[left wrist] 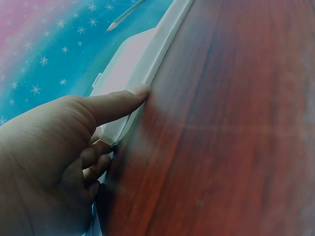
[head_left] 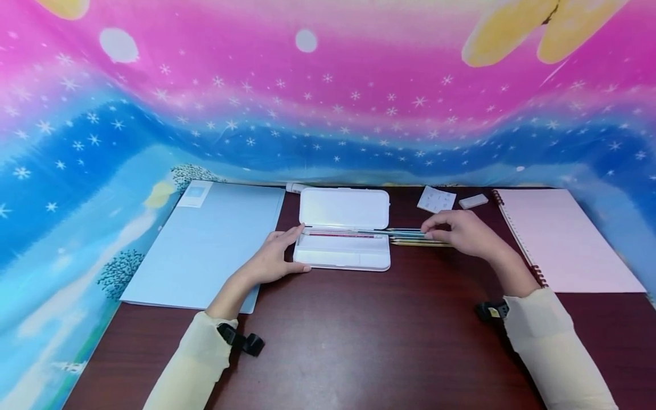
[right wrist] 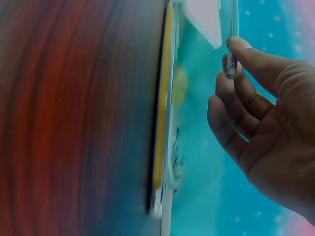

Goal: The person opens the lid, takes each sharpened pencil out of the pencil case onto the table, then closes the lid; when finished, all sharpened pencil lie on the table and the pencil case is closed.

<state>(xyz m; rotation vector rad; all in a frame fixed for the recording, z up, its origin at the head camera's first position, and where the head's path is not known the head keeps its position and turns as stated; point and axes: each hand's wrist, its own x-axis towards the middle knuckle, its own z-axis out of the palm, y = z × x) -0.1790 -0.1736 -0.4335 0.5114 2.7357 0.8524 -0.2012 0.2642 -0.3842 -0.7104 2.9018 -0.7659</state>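
A white pencil case (head_left: 333,259) lies with its lid (head_left: 343,208) swung back and a red pencil (head_left: 338,234) in its tray. My left hand (head_left: 271,257) holds the case at its left end, thumb at the front corner and fingers at the back. In the left wrist view that thumb presses the rim. My right hand (head_left: 468,232) pinches a pale green pencil (right wrist: 234,24) between thumb and fingertips near its dark-banded end. Its sharpened point (left wrist: 110,27) shows above the case in the left wrist view. Several pencils (head_left: 412,242) lie on the table below the right hand.
A light blue folder (head_left: 215,245) lies at the left, partly under the left forearm. To the right is a pink spiral notebook (head_left: 569,245). Near the back edge are a white printed card (head_left: 437,199), an eraser (head_left: 474,201) and a white tube-like item (head_left: 295,188).
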